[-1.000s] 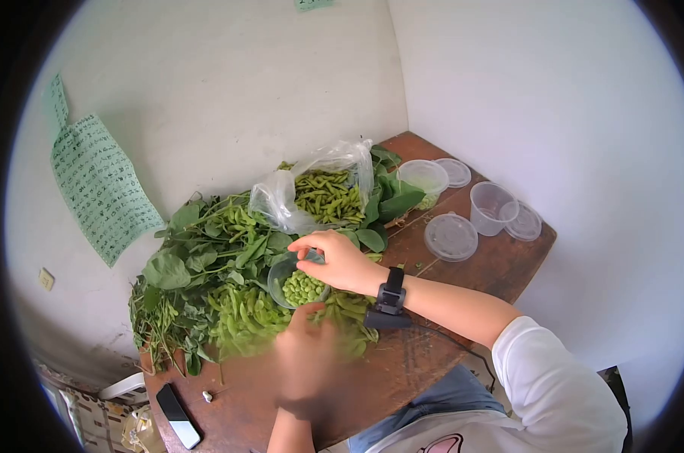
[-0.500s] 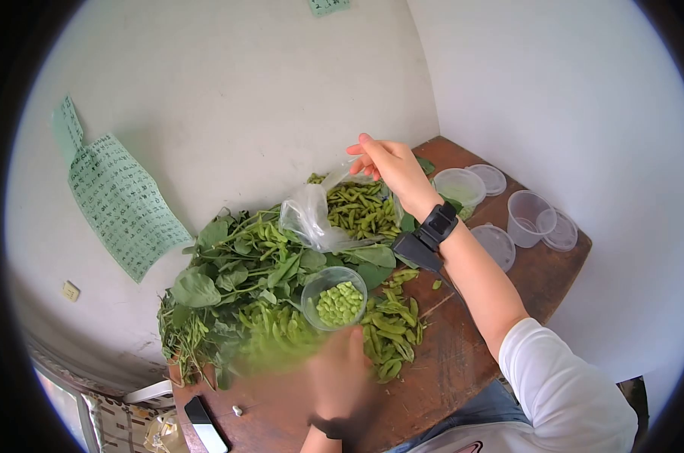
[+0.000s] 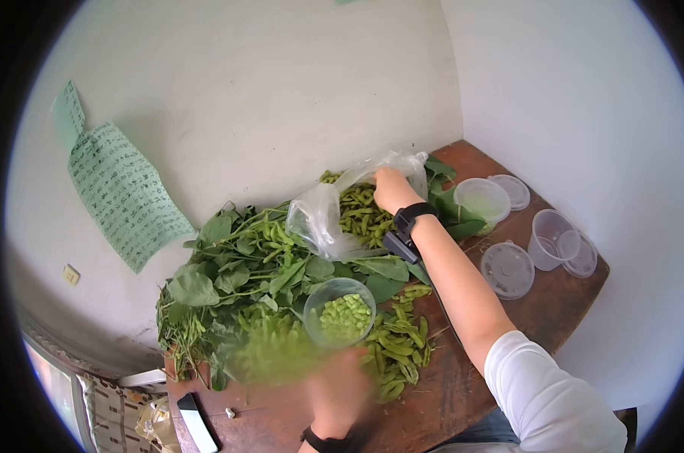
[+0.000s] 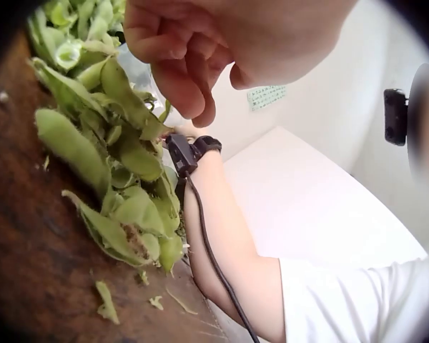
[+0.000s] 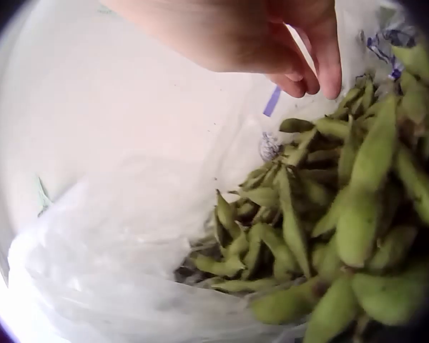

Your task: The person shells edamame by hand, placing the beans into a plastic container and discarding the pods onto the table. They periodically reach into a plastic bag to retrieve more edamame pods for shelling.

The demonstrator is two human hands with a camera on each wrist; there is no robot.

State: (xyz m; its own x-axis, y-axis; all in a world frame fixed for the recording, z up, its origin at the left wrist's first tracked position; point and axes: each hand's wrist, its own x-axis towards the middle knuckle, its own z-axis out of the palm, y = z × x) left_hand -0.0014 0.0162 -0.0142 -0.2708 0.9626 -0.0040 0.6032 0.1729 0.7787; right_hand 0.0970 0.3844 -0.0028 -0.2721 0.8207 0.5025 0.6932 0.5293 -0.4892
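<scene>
In the head view my right hand [image 3: 393,190] reaches into a clear plastic bag [image 3: 311,219] of green soybean pods [image 3: 363,220]. The right wrist view shows its fingers [image 5: 329,64] pointing down just over the pods, with nothing between them. My left hand [image 3: 343,386], blurred in the head view, hovers low in front of a clear plastic bowl of shelled green beans [image 3: 345,317]. In the left wrist view its fingers [image 4: 179,89] hang loosely curled and hold nothing, above a heap of loose pods [image 4: 139,207] on the wooden table [image 4: 28,286].
Leafy soybean stalks [image 3: 228,264] cover the table's left and middle. At the right stand a clear container [image 3: 553,240], a bowl [image 3: 484,200] and lids, one of them a flat lid [image 3: 506,270]. A phone [image 3: 198,426] lies at the front left edge.
My right hand has gone from above the bean bowl, up over the bag, then down into it among the pods. The left hand stays low near the bowl. The head view has shifted.
</scene>
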